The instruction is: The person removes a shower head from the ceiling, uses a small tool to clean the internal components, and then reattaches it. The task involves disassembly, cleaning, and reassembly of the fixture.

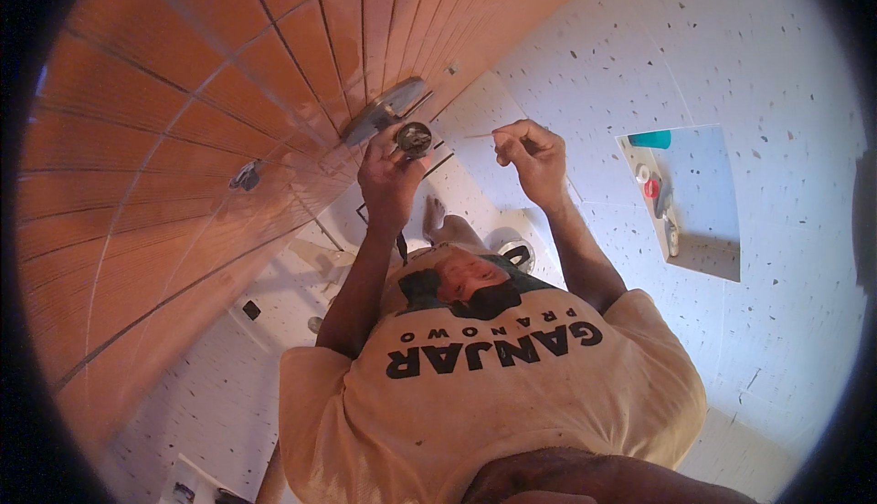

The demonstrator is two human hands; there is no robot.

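My left hand (388,175) is raised near the orange tiled wall, its fingers wrapped round a small round dark metal fitting (414,140). The fitting's hollow-looking face is turned up, and its exact kind is hard to make out. Level with it, to the right, my right hand (537,159) pinches a thin pale rod (477,135) between thumb and fingertips. The rod points left toward the fitting, with a gap between the two. Just beyond my left hand, an elongated metal plate (388,110) is mounted on the orange wall.
A second small metal fitting (245,175) sits on the orange tiled wall (183,75) at left. On the right, the white speckled wall (594,75) has a recessed niche (708,253) with several small containers. A bare foot (433,215) shows below my hands.
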